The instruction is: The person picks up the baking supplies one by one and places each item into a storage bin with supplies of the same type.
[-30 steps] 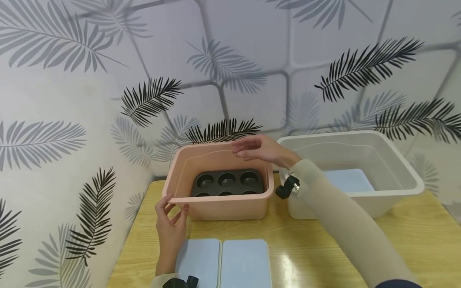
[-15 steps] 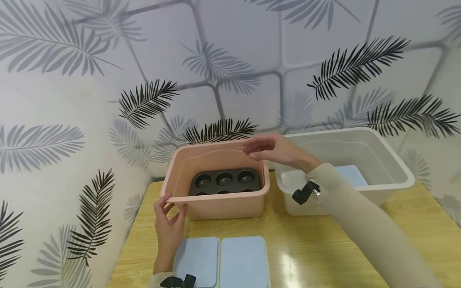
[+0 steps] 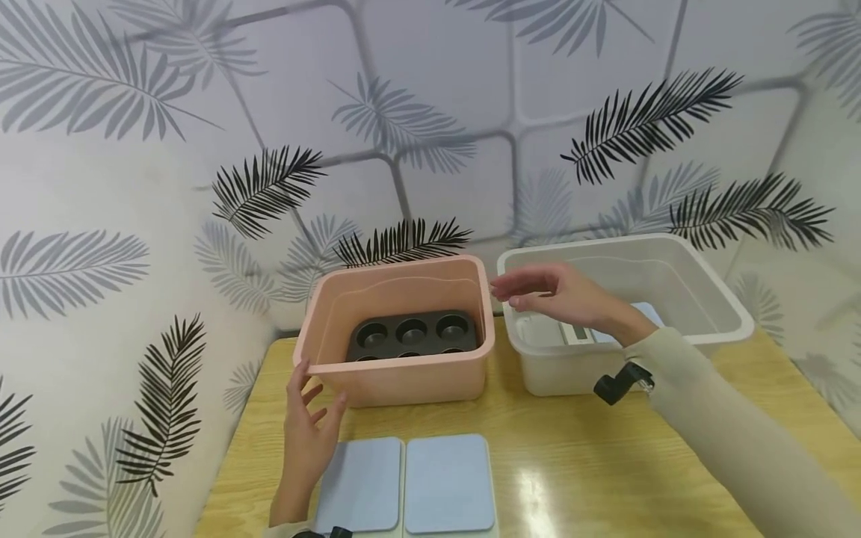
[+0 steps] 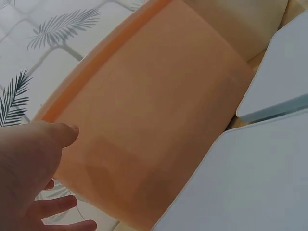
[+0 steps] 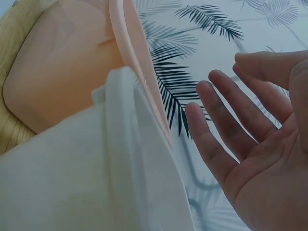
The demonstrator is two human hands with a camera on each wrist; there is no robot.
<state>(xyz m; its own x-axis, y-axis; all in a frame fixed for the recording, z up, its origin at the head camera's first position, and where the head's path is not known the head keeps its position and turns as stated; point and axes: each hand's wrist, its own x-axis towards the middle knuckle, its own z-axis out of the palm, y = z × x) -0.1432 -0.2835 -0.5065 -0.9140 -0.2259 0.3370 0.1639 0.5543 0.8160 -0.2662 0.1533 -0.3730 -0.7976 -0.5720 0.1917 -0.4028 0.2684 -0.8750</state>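
Observation:
My left hand (image 3: 309, 433) is at the front left corner of a pink plastic bin (image 3: 417, 387), fingertips at the rim and thumb spread apart. In the left wrist view its thumb and fingers are loosely spread beside the bin wall (image 4: 159, 96). A dark muffin tin (image 3: 412, 332) lies inside that bin. My right hand (image 3: 568, 295), fingers relaxed and holding nothing, hovers over the left end of a white bin (image 3: 551, 373). Below it in the white bin is a kitchen scale (image 3: 577, 334) with a small display and a light blue top, partly hidden by the hand.
Two flat light-blue-topped slabs, the left one (image 3: 359, 482) and the right one (image 3: 448, 482), lie side by side in front of the pink bin. Both bins stand on a wooden table (image 3: 572, 463) against a leaf-patterned wall (image 3: 457, 82).
My right hand has moved right, from above the pink bin to above the white bin. The left hand's thumb has come away from the pink bin's front wall.

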